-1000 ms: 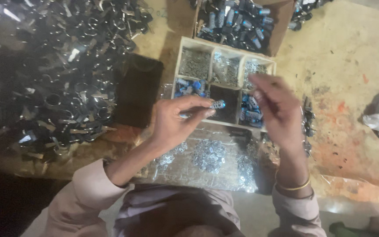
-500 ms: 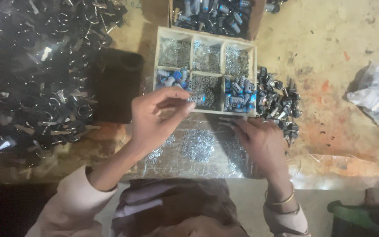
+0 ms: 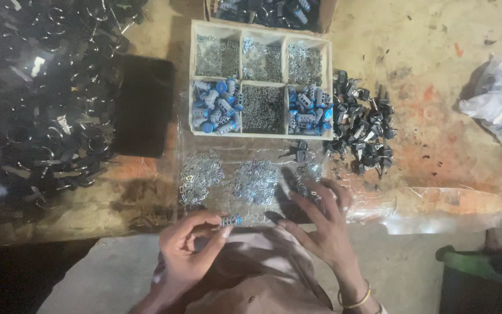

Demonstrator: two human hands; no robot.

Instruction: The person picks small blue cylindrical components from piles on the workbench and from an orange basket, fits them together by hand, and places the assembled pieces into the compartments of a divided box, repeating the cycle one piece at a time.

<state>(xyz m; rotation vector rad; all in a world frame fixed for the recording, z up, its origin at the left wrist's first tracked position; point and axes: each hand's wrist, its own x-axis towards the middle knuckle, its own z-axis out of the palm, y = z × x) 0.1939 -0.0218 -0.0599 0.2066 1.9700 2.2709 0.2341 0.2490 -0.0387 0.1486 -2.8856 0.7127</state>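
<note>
Left hand (image 3: pixel 188 247) pinching a small blue-tipped spring piece (image 3: pixel 230 221) at the worktop's near edge; right hand (image 3: pixel 321 224) spreading open over loose metal clips (image 3: pixel 255 180). Best steadying the piece, picking one clip singly.

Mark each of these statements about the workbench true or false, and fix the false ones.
1. The left hand pinches a small blue-tipped part. True.
2. The right hand holds a screwdriver. False: it lies spread, fingers on the clear plastic sheet among loose metal bits.
3. The wooden tray has six compartments. True.
4. All the tray's compartments hold blue parts. False: only the lower left and lower right do; the others hold small metal pieces.
5. A pile of black parts lies right of the tray. True.
</note>
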